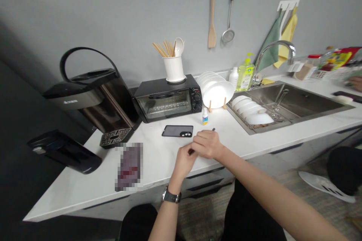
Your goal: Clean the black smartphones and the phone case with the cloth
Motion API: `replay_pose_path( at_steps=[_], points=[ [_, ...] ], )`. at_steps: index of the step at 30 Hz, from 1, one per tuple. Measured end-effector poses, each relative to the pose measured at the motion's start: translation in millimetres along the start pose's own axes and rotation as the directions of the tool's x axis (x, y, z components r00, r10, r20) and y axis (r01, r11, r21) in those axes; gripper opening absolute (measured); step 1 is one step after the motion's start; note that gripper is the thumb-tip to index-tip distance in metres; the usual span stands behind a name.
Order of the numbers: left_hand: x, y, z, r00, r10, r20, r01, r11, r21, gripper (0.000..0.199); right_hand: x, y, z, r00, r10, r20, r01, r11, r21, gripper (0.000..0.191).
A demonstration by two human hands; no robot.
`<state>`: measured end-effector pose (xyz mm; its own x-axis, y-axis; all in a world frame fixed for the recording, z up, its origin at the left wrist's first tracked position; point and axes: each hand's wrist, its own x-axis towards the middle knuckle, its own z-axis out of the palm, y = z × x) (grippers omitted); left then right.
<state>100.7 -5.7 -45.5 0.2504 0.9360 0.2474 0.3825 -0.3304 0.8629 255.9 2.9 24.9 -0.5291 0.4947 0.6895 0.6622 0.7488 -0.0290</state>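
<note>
Both of my hands meet above the front edge of the white counter. My left hand, with a watch on its wrist, is closed around something dark that I cannot make out. Against it, my right hand is also closed; a small dark tip pokes out beyond its fingers, and the rest is hidden. Just behind the hands lies a phone with a dark case, camera side up. A small white bottle with a blue and yellow label stands upright behind my right hand.
A black toaster oven, a water dispenser, a dark jug and a pixelated item are at left. White plates stand beside the sink, which holds bowls. Another person's hand shows far right.
</note>
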Motion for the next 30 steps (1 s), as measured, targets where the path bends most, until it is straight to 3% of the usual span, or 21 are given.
replay_pose_path(
  at_steps=[2, 4, 7, 10, 13, 17, 20, 22, 24, 26, 28, 30],
  points=[
    [-3.1, 5.2, -2.0, 0.998, 0.032, 0.057, -0.030, 0.999, -0.042, 0.025, -18.0, 8.8, 3.1, 0.953, 0.270, -0.137, -0.276, 0.961, -0.024, 0.037],
    [-6.2, 10.4, -3.9, 0.995, 0.045, 0.090, -0.041, 0.998, -0.053, 0.026, -31.9, 15.8, 4.8, 0.881, 0.422, -0.212, -0.439, 0.898, -0.037, 0.039],
    [-8.7, 15.6, -6.0, 0.996, 0.028, 0.087, -0.029, 1.000, 0.008, 0.026, -44.1, 22.3, 6.1, 0.790, 0.559, -0.251, -0.583, 0.812, -0.029, 0.039],
    [-8.2, 16.0, -6.8, 0.997, 0.033, 0.065, -0.038, 0.996, 0.077, 0.026, -47.1, 22.7, 7.6, 0.760, 0.606, -0.233, -0.631, 0.774, -0.046, 0.032],
    [-6.9, 12.3, -6.0, 0.998, 0.031, 0.050, -0.036, 0.993, 0.112, 0.027, -42.7, 9.9, 13.0, 0.781, 0.595, -0.191, -0.617, 0.782, -0.087, 0.024],
    [-6.5, 2.6, -2.6, 0.999, 0.021, 0.031, -0.026, 0.989, 0.144, 0.022, -30.8, -37.6, 29.7, 0.890, 0.455, -0.020, -0.455, 0.888, -0.064, 0.022],
    [-6.3, -4.4, 0.3, 1.000, 0.014, -0.001, -0.014, 0.987, 0.161, 0.010, -23.8, -72.3, 41.0, 0.973, 0.213, 0.093, -0.218, 0.974, 0.053, 0.048],
    [-5.6, -5.9, 0.9, 1.000, 0.013, -0.007, -0.011, 0.986, 0.168, 0.009, -24.2, -76.8, 42.4, 0.989, 0.088, 0.119, -0.099, 0.991, 0.091, 0.063],
    [-5.0, -3.9, -0.2, 1.000, 0.022, 0.021, -0.025, 0.985, 0.169, 0.012, -30.4, -61.3, 37.6, 0.988, 0.090, 0.127, -0.098, 0.993, 0.060, 0.065],
    [-4.9, 0.7, -2.4, 0.998, 0.033, 0.053, -0.042, 0.986, 0.164, 0.018, -41.1, -30.1, 27.2, 0.973, 0.195, 0.123, -0.191, 0.981, -0.041, 0.055],
    [-5.3, 6.0, -4.3, 0.997, 0.036, 0.065, -0.046, 0.986, 0.160, 0.024, -52.6, 6.1, 14.6, 0.935, 0.342, 0.090, -0.323, 0.929, -0.179, 0.038],
    [-5.5, 9.7, -5.1, 0.998, 0.031, 0.058, -0.040, 0.986, 0.162, 0.031, -60.7, 33.4, 4.9, 0.882, 0.470, 0.039, -0.442, 0.853, -0.279, 0.035]
  ],
)
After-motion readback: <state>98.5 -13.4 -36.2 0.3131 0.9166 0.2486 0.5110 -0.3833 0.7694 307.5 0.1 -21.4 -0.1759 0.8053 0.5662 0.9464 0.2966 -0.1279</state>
